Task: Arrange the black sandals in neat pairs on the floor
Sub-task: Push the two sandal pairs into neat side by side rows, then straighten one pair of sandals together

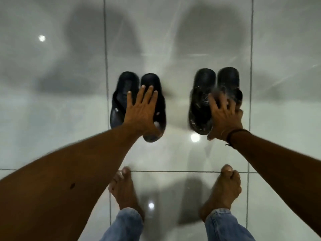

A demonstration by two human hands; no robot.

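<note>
Left hand: the left hand lies flat and spread, fingers extended and slightly fanned, palm down over the left pair of sandals. It grips nothing; the fingertips rest on the upper part of the right-side sandal of that pair, and the heel of the hand covers its near half.

Right hand: the right hand is partly curled, fingers bent over the near part of the right pair of sandals. The fingers press on the right-side sandal of this pair. The area is motion-blurred, so it cannot be told whether the hand clasps the sandal or merely pushes on it.

Wrist: a dark cord bracelet circles the right wrist.

Left pair: two black sandals side by side, touching along their inner edges, toes pointing to the far side. The right one sits a little nearer than its partner.

Right pair: two black sandals side by side, close together, toes to the far side, heels partly hidden under the hand.

Spacing: the two pairs stand apart, with bare floor between them.

Floor: glossy pale tiles with dark grout lines, showing lamp reflections and shadows.

Person: two bare feet stand near the camera, behind a grout line, with blue denim cuffs at the ankles.
</note>
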